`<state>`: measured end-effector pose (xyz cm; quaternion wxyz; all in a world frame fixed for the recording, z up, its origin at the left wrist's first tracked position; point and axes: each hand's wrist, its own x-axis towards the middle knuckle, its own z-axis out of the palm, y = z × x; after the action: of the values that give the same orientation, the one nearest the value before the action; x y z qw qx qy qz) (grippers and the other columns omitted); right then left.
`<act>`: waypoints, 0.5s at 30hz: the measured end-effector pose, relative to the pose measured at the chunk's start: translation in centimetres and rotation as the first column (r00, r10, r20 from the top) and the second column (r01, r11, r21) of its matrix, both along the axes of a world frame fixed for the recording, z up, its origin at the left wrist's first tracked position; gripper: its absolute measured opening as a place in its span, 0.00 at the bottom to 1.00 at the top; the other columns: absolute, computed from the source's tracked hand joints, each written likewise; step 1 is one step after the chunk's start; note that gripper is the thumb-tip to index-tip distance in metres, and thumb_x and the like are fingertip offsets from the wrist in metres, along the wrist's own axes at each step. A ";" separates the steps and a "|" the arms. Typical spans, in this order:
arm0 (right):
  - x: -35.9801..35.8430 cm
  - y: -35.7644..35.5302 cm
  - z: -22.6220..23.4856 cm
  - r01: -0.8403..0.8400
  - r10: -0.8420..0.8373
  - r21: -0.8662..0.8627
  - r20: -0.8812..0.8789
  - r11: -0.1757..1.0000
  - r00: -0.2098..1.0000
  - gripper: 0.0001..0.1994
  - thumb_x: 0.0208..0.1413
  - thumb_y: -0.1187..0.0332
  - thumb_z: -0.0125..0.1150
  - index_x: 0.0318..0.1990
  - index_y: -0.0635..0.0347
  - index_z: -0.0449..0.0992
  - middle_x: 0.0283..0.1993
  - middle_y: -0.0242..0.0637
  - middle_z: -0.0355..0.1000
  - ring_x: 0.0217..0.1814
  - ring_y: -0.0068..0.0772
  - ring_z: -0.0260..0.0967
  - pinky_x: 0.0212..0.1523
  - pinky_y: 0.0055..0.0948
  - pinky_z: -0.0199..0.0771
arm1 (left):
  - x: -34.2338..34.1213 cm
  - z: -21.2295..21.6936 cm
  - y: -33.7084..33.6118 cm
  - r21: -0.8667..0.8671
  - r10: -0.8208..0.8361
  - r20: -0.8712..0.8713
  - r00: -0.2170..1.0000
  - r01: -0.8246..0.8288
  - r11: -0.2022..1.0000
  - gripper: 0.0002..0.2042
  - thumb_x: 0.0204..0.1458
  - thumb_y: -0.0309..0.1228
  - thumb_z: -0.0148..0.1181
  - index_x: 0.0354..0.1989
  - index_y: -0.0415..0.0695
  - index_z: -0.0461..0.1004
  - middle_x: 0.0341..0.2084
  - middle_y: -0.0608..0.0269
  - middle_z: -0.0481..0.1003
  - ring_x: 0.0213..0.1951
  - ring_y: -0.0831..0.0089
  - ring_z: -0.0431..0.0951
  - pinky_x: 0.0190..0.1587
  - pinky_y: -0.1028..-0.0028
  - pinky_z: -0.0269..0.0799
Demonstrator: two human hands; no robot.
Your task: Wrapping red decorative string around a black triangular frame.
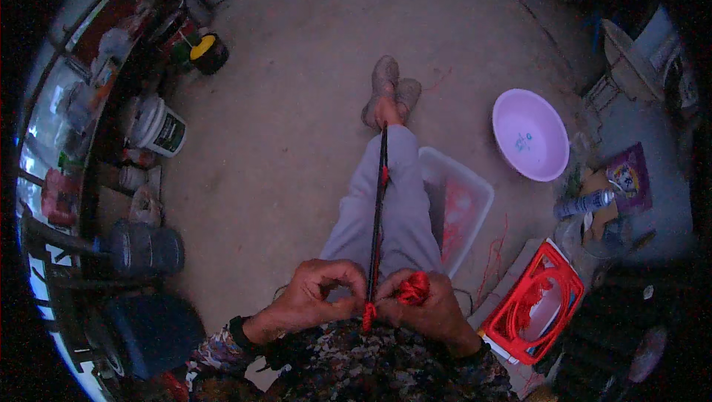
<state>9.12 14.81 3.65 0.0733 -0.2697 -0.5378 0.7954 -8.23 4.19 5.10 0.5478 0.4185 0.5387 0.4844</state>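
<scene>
Low in the frame, at about six o'clock, the left hand (pixel 311 300) and the right hand (pixel 426 305) met over the person's lap. The left hand had its thumb and fingers curled together, pinching at the near end of a taut dark cord (pixel 379 202), where a short red knotted tail (pixel 368 317) hung down. The right hand was closed around a bundle of red yarn (pixel 413 288), its fingertips touching the same spot on the cord. From there the cord ran straight toward twelve o'clock, along the outstretched grey-trousered legs (pixel 393 202), to the crossed feet (pixel 389 94).

Just beside the legs, toward three o'clock, lay a clear rectangular plastic tub (pixel 475 194) with red strands inside. Further out at two o'clock sat a round pink basin (pixel 530 135) bearing a small blue mark. At four o'clock a red plastic basket (pixel 545 302) held loose red thread. Near three o'clock a purple packet with a pale label (pixel 630 178) lay beside a pale bottle (pixel 586 203). At nine to ten o'clock stood a white bucket with a dark label band (pixel 159 127); at eleven o'clock was a dark tub with a yellow top (pixel 208 51).

All of it rested on a bare, dusty concrete floor (pixel 297 68), with cluttered shelving along the left rim, too dim to read.
</scene>
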 end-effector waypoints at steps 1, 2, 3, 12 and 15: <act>0.1 0.0 -0.1 -0.007 0.007 0.015 0.005 1.000 1.000 0.05 0.45 0.75 0.60 0.30 0.64 0.74 0.22 0.29 0.69 0.23 0.15 0.64 0.24 0.17 0.63 | 0.2 0.0 -0.1 -0.010 0.013 0.034 0.999 -0.013 1.000 0.04 0.42 0.17 0.56 0.26 0.38 0.70 0.25 0.65 0.71 0.32 0.80 0.71 0.37 0.80 0.65; 0.1 0.1 0.0 0.020 -0.021 0.013 0.039 1.000 0.999 0.05 0.45 0.75 0.60 0.31 0.64 0.74 0.22 0.29 0.69 0.22 0.16 0.64 0.23 0.17 0.63 | 0.3 -0.1 -0.1 -0.015 0.026 0.069 0.997 -0.025 1.000 0.04 0.42 0.17 0.56 0.26 0.38 0.70 0.25 0.65 0.71 0.32 0.79 0.70 0.37 0.80 0.65; 0.1 0.3 0.3 0.048 -0.049 0.012 0.072 0.999 0.996 0.05 0.45 0.75 0.59 0.31 0.65 0.74 0.22 0.29 0.69 0.21 0.16 0.64 0.22 0.17 0.63 | 0.4 -0.1 -0.1 -0.034 0.047 0.092 0.995 -0.044 0.998 0.04 0.42 0.17 0.56 0.26 0.38 0.70 0.25 0.65 0.71 0.32 0.79 0.70 0.37 0.80 0.65; 0.5 1.1 -0.3 0.040 -0.025 0.150 -0.101 0.988 0.995 0.07 0.46 0.74 0.60 0.35 0.65 0.74 0.25 0.32 0.71 0.21 0.18 0.65 0.22 0.17 0.64 | 0.1 -0.2 -0.3 0.096 0.090 -0.065 0.994 -0.084 0.992 0.04 0.40 0.16 0.54 0.25 0.38 0.69 0.24 0.64 0.71 0.30 0.79 0.71 0.36 0.79 0.65; 0.2 0.6 -0.8 0.005 0.023 0.177 -0.157 0.984 0.987 0.08 0.46 0.74 0.61 0.35 0.65 0.74 0.26 0.31 0.71 0.24 0.19 0.66 0.23 0.17 0.65 | -0.3 0.0 0.1 0.111 0.044 -0.103 0.994 -0.032 0.993 0.04 0.40 0.17 0.54 0.24 0.38 0.69 0.23 0.63 0.72 0.29 0.78 0.71 0.35 0.79 0.66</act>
<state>9.35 15.40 2.84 0.1359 -0.1957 -0.5999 0.7638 -8.54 4.26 5.05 0.4858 0.4622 0.5475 0.5007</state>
